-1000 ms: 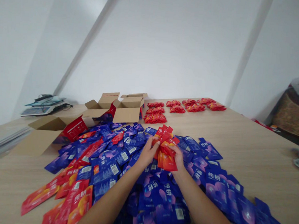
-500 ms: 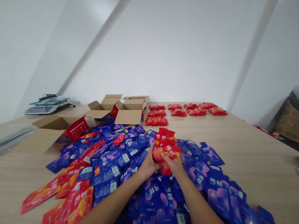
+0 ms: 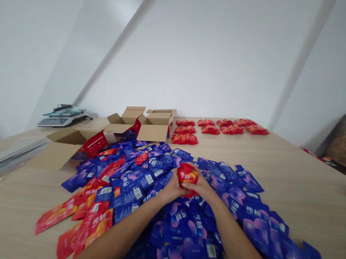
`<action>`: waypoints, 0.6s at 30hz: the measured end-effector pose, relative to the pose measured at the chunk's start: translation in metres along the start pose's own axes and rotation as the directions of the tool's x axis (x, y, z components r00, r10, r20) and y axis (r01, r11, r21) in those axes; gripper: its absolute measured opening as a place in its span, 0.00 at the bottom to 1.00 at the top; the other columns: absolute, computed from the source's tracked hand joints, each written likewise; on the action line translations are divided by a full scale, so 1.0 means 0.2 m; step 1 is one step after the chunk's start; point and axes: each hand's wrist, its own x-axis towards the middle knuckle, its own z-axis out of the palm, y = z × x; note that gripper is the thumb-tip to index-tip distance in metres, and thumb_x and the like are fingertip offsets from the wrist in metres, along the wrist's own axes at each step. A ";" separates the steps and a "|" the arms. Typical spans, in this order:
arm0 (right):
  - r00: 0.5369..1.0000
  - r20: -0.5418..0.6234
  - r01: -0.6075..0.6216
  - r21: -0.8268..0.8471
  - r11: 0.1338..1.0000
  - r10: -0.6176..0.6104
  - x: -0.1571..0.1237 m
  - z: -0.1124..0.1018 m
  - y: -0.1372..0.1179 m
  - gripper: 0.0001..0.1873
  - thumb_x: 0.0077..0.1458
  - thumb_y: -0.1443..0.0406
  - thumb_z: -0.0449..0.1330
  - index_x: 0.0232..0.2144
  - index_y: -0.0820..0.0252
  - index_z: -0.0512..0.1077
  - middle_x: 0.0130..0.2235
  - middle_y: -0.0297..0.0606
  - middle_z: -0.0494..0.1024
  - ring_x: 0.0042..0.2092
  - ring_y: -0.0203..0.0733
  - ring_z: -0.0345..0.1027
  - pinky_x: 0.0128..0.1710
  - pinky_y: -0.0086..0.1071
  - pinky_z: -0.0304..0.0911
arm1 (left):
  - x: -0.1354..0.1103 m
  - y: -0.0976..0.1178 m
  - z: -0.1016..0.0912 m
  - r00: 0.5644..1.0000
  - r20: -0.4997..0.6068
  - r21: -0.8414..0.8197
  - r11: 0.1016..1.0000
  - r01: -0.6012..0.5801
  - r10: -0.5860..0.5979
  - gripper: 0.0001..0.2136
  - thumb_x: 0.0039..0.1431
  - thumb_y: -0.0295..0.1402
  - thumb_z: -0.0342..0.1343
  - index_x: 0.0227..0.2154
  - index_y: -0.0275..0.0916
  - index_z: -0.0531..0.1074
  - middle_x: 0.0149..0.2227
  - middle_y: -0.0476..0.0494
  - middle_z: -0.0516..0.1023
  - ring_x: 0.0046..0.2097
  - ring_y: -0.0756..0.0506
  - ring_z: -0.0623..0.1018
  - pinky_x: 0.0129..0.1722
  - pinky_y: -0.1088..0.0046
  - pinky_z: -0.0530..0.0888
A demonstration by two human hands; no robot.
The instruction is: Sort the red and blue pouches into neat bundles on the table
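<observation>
I see left hand (image 3: 172, 188) and right hand (image 3: 202, 186), fingers wrapped round red printed pouches (image 3: 187, 173), just below frame centre. Likely light, floppy, slick; pinch both side edges.

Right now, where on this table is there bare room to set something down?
The widest bare patch of table lies right of the blue packets and in front of the red stacks. Another lies at left, between the nearest box and the loose red packets. It is crowded at centre, below the held packets, where blue packets overlap.
</observation>
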 end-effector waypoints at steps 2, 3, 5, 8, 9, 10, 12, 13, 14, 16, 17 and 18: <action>0.997 -0.077 0.000 -0.061 0.998 -0.005 0.01 -0.01 0.01 0.34 0.28 0.74 0.70 0.42 0.56 0.69 0.40 0.33 0.78 0.40 0.39 0.72 0.43 0.34 0.65 | 0.01 -0.01 0.03 0.999 -0.036 0.007 1.000 -0.016 0.016 0.35 0.35 0.21 0.61 0.49 0.37 0.54 0.45 0.44 0.68 0.45 0.44 0.71 0.48 0.64 0.68; 0.992 -0.123 0.006 -0.103 0.995 -0.019 0.01 0.00 0.02 0.31 0.29 0.73 0.70 0.41 0.56 0.69 0.39 0.33 0.78 0.39 0.39 0.72 0.43 0.34 0.65 | 0.02 0.00 0.04 0.998 -0.048 0.012 0.999 -0.036 0.037 0.34 0.35 0.21 0.60 0.48 0.37 0.55 0.45 0.44 0.68 0.46 0.44 0.71 0.49 0.64 0.68; 0.980 -0.185 0.038 -0.166 0.985 -0.069 0.01 0.01 0.02 0.28 0.31 0.71 0.70 0.39 0.57 0.70 0.38 0.33 0.78 0.38 0.39 0.72 0.44 0.35 0.65 | 0.03 0.02 0.05 0.995 -0.059 0.028 0.996 -0.085 0.086 0.32 0.36 0.21 0.59 0.48 0.37 0.56 0.45 0.44 0.67 0.47 0.44 0.70 0.51 0.63 0.66; 0.967 -0.209 0.121 -0.137 0.983 -0.148 -0.02 0.02 0.02 0.27 0.32 0.70 0.69 0.39 0.57 0.70 0.38 0.34 0.78 0.39 0.40 0.72 0.44 0.34 0.65 | 0.03 0.06 0.05 0.984 -0.049 0.080 0.983 -0.165 0.170 0.32 0.39 0.22 0.58 0.50 0.37 0.56 0.49 0.41 0.66 0.51 0.42 0.68 0.54 0.62 0.63; 0.963 -0.218 0.138 -0.111 0.984 -0.160 -0.02 0.03 0.03 0.29 0.32 0.71 0.70 0.40 0.56 0.69 0.39 0.34 0.78 0.39 0.40 0.72 0.44 0.34 0.65 | 0.03 0.07 0.06 0.982 -0.052 0.097 0.980 -0.176 0.182 0.32 0.39 0.22 0.59 0.51 0.38 0.56 0.50 0.41 0.65 0.52 0.42 0.67 0.55 0.62 0.62; 0.958 -0.234 0.148 -0.090 0.985 -0.165 -0.03 0.03 0.03 0.31 0.31 0.71 0.70 0.41 0.55 0.68 0.40 0.34 0.78 0.39 0.40 0.72 0.44 0.34 0.65 | 0.03 0.07 0.06 0.982 -0.062 0.108 0.980 -0.170 0.177 0.34 0.38 0.22 0.59 0.52 0.38 0.56 0.51 0.40 0.65 0.53 0.41 0.66 0.56 0.61 0.61; 0.953 -0.259 0.145 -0.062 0.987 -0.157 -0.03 0.02 0.06 0.35 0.29 0.72 0.70 0.44 0.53 0.67 0.42 0.33 0.77 0.42 0.40 0.71 0.46 0.33 0.64 | 0.03 0.05 0.08 0.988 -0.102 0.113 0.988 -0.107 0.119 0.38 0.34 0.22 0.62 0.53 0.38 0.55 0.51 0.40 0.65 0.53 0.39 0.65 0.56 0.59 0.61; 0.953 -0.265 0.141 -0.053 0.989 -0.150 -0.03 0.02 0.08 0.36 0.29 0.73 0.70 0.44 0.53 0.66 0.43 0.33 0.76 0.43 0.39 0.71 0.47 0.33 0.64 | 0.04 0.03 0.09 0.989 -0.127 0.103 0.993 -0.064 0.077 0.40 0.32 0.21 0.62 0.53 0.37 0.55 0.50 0.41 0.65 0.53 0.39 0.66 0.55 0.58 0.61; 0.952 -0.268 0.138 -0.049 0.989 -0.146 -0.03 0.01 0.09 0.37 0.28 0.73 0.70 0.44 0.53 0.66 0.44 0.33 0.76 0.44 0.39 0.70 0.47 0.33 0.63 | 0.04 0.01 0.10 0.988 -0.149 0.088 0.996 -0.025 0.038 0.41 0.31 0.21 0.62 0.53 0.37 0.55 0.49 0.41 0.66 0.52 0.39 0.66 0.54 0.58 0.62; 0.948 -0.285 0.131 -0.058 0.990 -0.142 -0.01 0.00 0.12 0.35 0.29 0.73 0.70 0.44 0.54 0.67 0.43 0.33 0.76 0.42 0.39 0.71 0.46 0.33 0.64 | 0.05 -0.02 0.11 0.985 -0.173 0.056 0.998 0.014 -0.004 0.40 0.31 0.21 0.61 0.54 0.38 0.55 0.48 0.43 0.67 0.51 0.40 0.67 0.53 0.59 0.63; 0.940 -0.307 0.132 -0.070 0.989 -0.147 0.00 0.00 0.13 0.34 0.29 0.72 0.70 0.43 0.54 0.68 0.41 0.33 0.77 0.41 0.39 0.71 0.45 0.32 0.65 | 0.06 -0.02 0.12 0.985 -0.172 0.052 0.999 0.014 -0.005 0.40 0.32 0.21 0.60 0.54 0.38 0.55 0.48 0.43 0.67 0.50 0.40 0.67 0.53 0.60 0.63; 0.928 -0.339 0.134 -0.080 0.988 -0.153 0.00 -0.01 0.14 0.32 0.30 0.72 0.70 0.42 0.55 0.69 0.40 0.33 0.78 0.39 0.38 0.71 0.43 0.32 0.65 | 0.07 -0.01 0.12 0.987 -0.163 0.065 0.998 0.006 0.005 0.39 0.33 0.22 0.59 0.55 0.38 0.55 0.48 0.42 0.67 0.50 0.40 0.68 0.53 0.60 0.63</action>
